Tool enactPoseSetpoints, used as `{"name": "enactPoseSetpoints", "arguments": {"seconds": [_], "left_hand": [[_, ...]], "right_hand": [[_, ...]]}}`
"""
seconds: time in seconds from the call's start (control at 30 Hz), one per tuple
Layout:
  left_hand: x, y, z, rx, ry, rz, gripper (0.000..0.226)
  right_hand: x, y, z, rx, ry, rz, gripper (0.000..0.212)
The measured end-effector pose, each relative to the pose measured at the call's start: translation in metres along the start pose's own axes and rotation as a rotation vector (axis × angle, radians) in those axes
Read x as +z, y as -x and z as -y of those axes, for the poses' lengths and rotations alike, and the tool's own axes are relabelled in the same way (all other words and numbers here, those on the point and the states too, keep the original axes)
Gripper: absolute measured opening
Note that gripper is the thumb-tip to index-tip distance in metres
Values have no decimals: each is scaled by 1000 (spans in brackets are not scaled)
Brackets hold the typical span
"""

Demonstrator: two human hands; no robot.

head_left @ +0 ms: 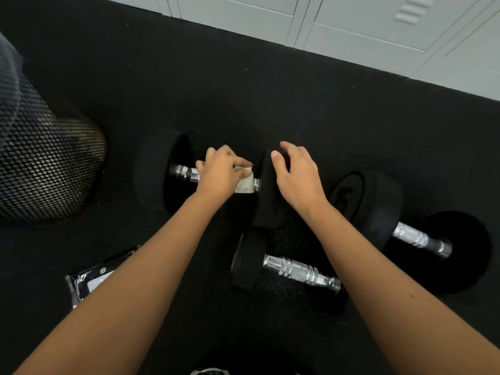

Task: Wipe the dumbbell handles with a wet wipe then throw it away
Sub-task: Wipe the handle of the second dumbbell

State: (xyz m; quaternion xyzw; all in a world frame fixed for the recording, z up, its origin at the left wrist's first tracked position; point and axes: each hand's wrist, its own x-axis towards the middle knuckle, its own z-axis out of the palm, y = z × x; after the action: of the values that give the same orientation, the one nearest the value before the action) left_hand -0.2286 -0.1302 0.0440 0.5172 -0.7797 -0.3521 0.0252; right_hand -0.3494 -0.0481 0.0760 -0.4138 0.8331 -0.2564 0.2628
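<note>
Three black dumbbells with chrome handles lie on the dark floor. My left hand point(219, 173) holds a white wet wipe point(244, 182) wrapped round the handle point(184, 173) of the far dumbbell, near its right weight. My right hand point(296, 174) rests on top of that right weight point(267, 196), fingers curved over it. A second dumbbell's handle point(297, 270) lies nearer me, partly under my right forearm. The third dumbbell's handle point(418, 238) is at the right.
A black mesh bin point(46, 169) stands at the left. A wet wipe pack point(92, 280) lies on the floor at lower left, partly behind my left forearm. Grey lockers point(351, 31) line the far edge of the floor mat.
</note>
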Motion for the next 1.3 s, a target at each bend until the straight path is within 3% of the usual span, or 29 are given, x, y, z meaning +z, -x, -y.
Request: {"name": "enactPoseSetpoints", "arguments": {"seconds": [0.13, 0.4, 0.57, 0.77, 0.93, 1.07, 1.2, 1.3], "left_hand": [[10, 10, 5, 223, -156, -223, 16], [19, 32, 21, 390, -259, -145, 29], [1, 14, 17, 313, -25, 68, 29], [0, 12, 13, 316, -54, 141, 29], [-14, -18, -6, 118, -167, 382, 29], [-14, -16, -4, 182, -245, 368, 28], [-16, -24, -13, 101, -191, 398, 26], [-18, -25, -16, 137, -197, 423, 26]], "right_hand": [[4, 6, 1, -16, 12, 8, 50], [15, 11, 1, -4, 57, 76, 53], [16, 13, 0, -33, 130, 38, 53], [17, 13, -1, -42, 133, 13, 51], [18, 13, -3, -62, 142, 5, 50], [19, 13, -3, -68, 150, -2, 50], [19, 12, -3, -79, 155, -7, 49], [18, 13, -2, -88, 161, -8, 49]]}}
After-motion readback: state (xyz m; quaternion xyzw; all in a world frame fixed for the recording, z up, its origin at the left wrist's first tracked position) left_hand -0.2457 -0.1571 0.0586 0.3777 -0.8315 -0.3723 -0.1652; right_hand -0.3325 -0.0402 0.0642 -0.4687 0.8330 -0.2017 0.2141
